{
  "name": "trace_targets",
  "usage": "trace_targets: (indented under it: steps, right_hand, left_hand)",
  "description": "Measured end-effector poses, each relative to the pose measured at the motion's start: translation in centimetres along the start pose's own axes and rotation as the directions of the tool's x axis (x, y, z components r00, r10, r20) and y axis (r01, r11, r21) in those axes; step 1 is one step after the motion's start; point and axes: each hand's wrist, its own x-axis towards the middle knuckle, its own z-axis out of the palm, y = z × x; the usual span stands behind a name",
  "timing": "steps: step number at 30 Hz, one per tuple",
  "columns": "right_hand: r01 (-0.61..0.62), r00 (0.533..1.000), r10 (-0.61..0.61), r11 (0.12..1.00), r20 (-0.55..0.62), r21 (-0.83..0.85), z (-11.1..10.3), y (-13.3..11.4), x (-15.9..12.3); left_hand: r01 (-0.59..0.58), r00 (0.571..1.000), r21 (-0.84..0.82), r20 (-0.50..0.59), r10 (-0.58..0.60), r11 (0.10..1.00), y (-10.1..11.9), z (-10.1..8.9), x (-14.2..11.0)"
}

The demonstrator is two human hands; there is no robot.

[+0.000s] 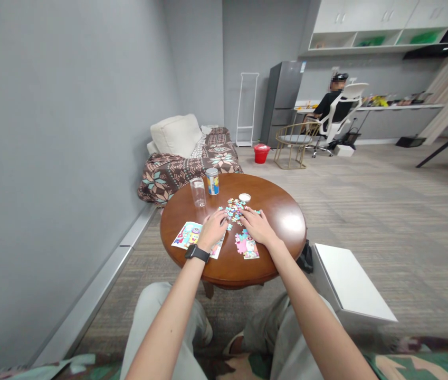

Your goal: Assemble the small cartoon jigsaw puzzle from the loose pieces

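Observation:
A loose pile of jigsaw puzzle pieces [235,208] lies in the middle of the round wooden table. My left hand [212,231], with a black watch on the wrist, reaches to the pile's left edge, fingers stretched forward. At the right side of the pile is my right hand [258,226], its fingers spread and touching pieces. Between my forearms lies a partly joined puzzle section [247,246] in pink and blue. A colourful cartoon picture sheet [186,235] rests partly under my left hand. I see nothing held in either hand, though small pieces at the fingertips are hard to make out.
On the table [275,195] stand a clear cup [198,192] and a printed can [213,182], with a white round lid [245,197] behind the pile. A white box [354,277] is on the floor at right. Further back, a person [326,105] sits in an office chair.

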Motion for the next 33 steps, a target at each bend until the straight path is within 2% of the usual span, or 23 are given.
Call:
trace_targets:
  steps: [3,8,14,20,22,28,33]
  right_hand:
    - [0.004,0.999,-0.005,1.0,-0.037,-0.02,-0.15,-0.17,-0.11]
    - [0.019,1.0,-0.018,1.0,0.017,-0.022,-0.07,-0.1,-0.01]
    - [0.026,1.0,-0.027,0.997,-0.008,-0.072,0.12,-0.02,0.07]
    - [0.056,0.996,-0.047,0.992,0.079,-0.116,0.17,0.0,0.17]
    - [0.045,0.998,-0.039,0.994,0.056,-0.103,0.16,-0.08,0.16]
    - [-0.013,0.991,0.003,0.997,-0.132,-0.074,-0.33,-0.72,-0.23]
    - [-0.061,0.986,0.047,0.994,-0.158,-0.087,-0.78,-0.96,-0.53]
  left_hand:
    - [0.003,1.0,-0.004,-0.013,-0.003,1.0,-0.05,0.03,0.04]
    - [-0.001,1.0,0.007,-0.003,0.001,1.0,-0.12,0.14,0.06]
    - [-0.012,1.0,0.015,-0.014,0.012,1.0,-0.27,0.31,0.13]
    - [-0.012,1.0,0.028,-0.004,0.012,1.0,-0.35,0.38,0.2]
    - [-0.003,1.0,0.029,0.0,0.003,1.0,-0.31,0.35,0.17]
    - [0.016,1.0,0.022,0.012,-0.016,1.0,0.13,-0.06,-0.05]
    - [0.006,1.0,0.007,0.007,-0.006,1.0,0.4,-0.3,-0.21]
